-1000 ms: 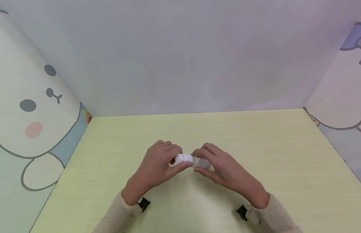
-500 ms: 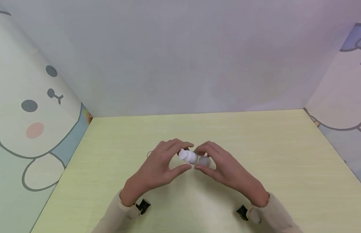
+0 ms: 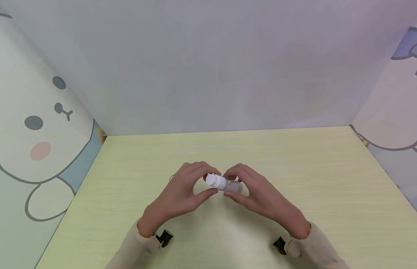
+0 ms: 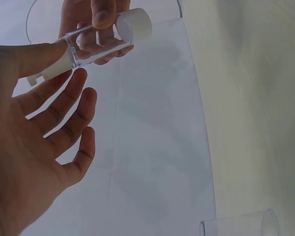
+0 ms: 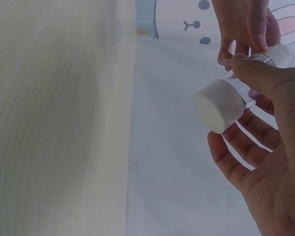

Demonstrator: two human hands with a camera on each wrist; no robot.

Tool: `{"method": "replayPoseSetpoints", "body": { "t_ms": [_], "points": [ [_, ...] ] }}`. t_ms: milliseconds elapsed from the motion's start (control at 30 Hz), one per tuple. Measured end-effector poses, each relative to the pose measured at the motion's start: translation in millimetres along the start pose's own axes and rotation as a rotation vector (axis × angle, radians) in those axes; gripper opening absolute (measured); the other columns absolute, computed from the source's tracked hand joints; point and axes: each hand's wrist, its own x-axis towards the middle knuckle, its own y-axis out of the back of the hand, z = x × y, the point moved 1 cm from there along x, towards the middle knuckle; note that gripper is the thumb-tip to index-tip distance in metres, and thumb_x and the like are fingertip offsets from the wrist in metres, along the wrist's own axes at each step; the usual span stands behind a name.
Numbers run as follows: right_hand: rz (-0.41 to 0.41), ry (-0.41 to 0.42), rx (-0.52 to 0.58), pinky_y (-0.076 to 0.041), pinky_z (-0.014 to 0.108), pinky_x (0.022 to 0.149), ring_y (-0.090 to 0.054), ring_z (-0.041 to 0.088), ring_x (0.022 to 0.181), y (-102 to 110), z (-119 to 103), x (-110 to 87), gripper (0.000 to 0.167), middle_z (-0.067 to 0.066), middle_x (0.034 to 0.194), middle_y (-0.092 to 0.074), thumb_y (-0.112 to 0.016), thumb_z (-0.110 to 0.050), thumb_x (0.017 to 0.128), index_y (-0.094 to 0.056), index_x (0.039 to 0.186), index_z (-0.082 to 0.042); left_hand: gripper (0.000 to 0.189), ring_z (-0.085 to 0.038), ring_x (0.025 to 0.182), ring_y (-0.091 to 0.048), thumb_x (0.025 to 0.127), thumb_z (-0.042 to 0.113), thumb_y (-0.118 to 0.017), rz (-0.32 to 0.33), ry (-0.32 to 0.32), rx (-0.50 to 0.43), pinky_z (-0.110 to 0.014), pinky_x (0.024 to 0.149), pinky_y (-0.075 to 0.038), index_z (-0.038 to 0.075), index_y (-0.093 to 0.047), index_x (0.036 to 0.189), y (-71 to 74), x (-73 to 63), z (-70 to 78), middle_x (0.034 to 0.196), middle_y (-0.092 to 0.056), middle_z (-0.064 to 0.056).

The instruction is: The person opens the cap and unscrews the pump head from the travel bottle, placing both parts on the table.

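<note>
A small clear pump bottle with a white pump top and a white base is held above the table, lying almost sideways. My right hand grips its lower half; the right wrist view shows the thumb across the clear wall and the white base facing the camera. At the pump end, my left hand pinches the white collar between thumb and index finger. The other left fingers are loosely bent, off the bottle. A clear cylindrical cap lies on the table, mostly hidden behind my left hand in the head view.
The pale yellow wooden table meets a plain grey-white wall at the back. Side panels with cartoon animal prints stand left and right. Black wrist mounts are on both sleeves.
My left thumb and index finger spread off the pump top half a second ago and now touch the bottle again. The bottle's pump end has tilted up slightly. The right hand stays about still.
</note>
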Motion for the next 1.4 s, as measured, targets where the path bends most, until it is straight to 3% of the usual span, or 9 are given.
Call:
{"method": "replayPoseSetpoints", "body": {
  "t_ms": [267, 433, 567, 767, 1067, 1300, 1400],
  "points": [
    [-0.018, 0.017, -0.013, -0.053, 0.023, 0.089, -0.059, 0.007, 0.102, 0.0, -3.3, 0.4, 0.039, -0.011, 0.115, -0.061, -0.084, -0.02, 0.09, -0.061, 0.122, -0.017, 0.039, -0.003, 0.084, -0.058, 0.08, 0.03, -0.092, 0.031, -0.006, 0.073, -0.033, 0.087, -0.047, 0.021, -0.065, 0.107, -1.6, -0.2, -1.4, 0.095, -0.067, 0.015],
    [-0.012, 0.023, -0.015, -0.054, 0.025, 0.089, -0.059, 0.008, 0.102, 0.1, -3.0, 0.1, 0.041, -0.011, 0.115, -0.061, -0.085, -0.019, 0.089, -0.06, 0.122, -0.017, 0.045, -0.002, 0.091, -0.063, 0.082, 0.035, -0.09, 0.003, 0.0, 0.104, -0.034, 0.091, -0.047, 0.022, -0.067, 0.119, -3.0, -1.5, -1.1, 0.104, -0.069, 0.016],
    [-0.005, 0.023, -0.02, -0.056, 0.029, 0.088, -0.059, 0.008, 0.102, -0.4, -1.0, -0.6, 0.041, -0.011, 0.116, -0.061, -0.084, -0.02, 0.089, -0.06, 0.122, -0.017, 0.048, -0.001, 0.099, -0.063, 0.086, 0.029, -0.088, -0.015, 0.002, 0.084, -0.035, 0.093, -0.047, 0.023, -0.066, 0.128, -3.5, -2.5, -0.1, 0.112, -0.069, 0.016],
    [-0.008, 0.012, -0.015, -0.054, 0.025, 0.088, -0.058, 0.007, 0.102, -0.7, 1.2, -1.3, 0.04, -0.012, 0.114, -0.061, -0.084, -0.02, 0.09, -0.06, 0.121, -0.018, 0.04, 0.0, 0.101, -0.063, 0.086, 0.019, -0.086, -0.004, -0.02, 0.048, -0.037, 0.092, -0.047, 0.024, -0.066, 0.12, -3.4, -1.9, 0.5, 0.112, -0.068, 0.018],
    [-0.019, 0.021, -0.011, -0.054, 0.022, 0.088, -0.059, 0.006, 0.101, -1.2, 0.5, -1.3, 0.04, -0.011, 0.115, -0.062, -0.083, -0.022, 0.091, -0.061, 0.123, -0.018, 0.037, -0.003, 0.088, -0.062, 0.083, 0.03, -0.09, 0.007, -0.009, 0.113, -0.036, 0.091, -0.047, 0.021, -0.066, 0.11, -2.6, -0.4, -0.2, 0.101, -0.068, 0.016],
    [-0.015, 0.01, -0.009, -0.054, 0.023, 0.088, -0.059, 0.007, 0.101, 0.0, 0.2, -0.8, 0.039, -0.011, 0.113, -0.061, -0.084, -0.022, 0.09, -0.061, 0.122, -0.018, 0.046, -0.003, 0.097, -0.064, 0.084, 0.029, -0.089, -0.006, -0.009, 0.118, -0.037, 0.095, -0.047, 0.022, -0.067, 0.124, -2.7, -0.7, 0.1, 0.108, -0.07, 0.015],
    [-0.014, 0.01, -0.007, -0.053, 0.023, 0.088, -0.059, 0.007, 0.101, 0.3, 0.3, -0.8, 0.039, -0.011, 0.113, -0.061, -0.084, -0.022, 0.09, -0.061, 0.122, -0.019, 0.041, -0.002, 0.099, -0.065, 0.085, 0.025, -0.088, -0.004, -0.018, 0.109, -0.036, 0.093, -0.047, 0.024, -0.068, 0.121, -3.2, -0.4, 0.0, 0.109, -0.069, 0.016]
  ]
}}
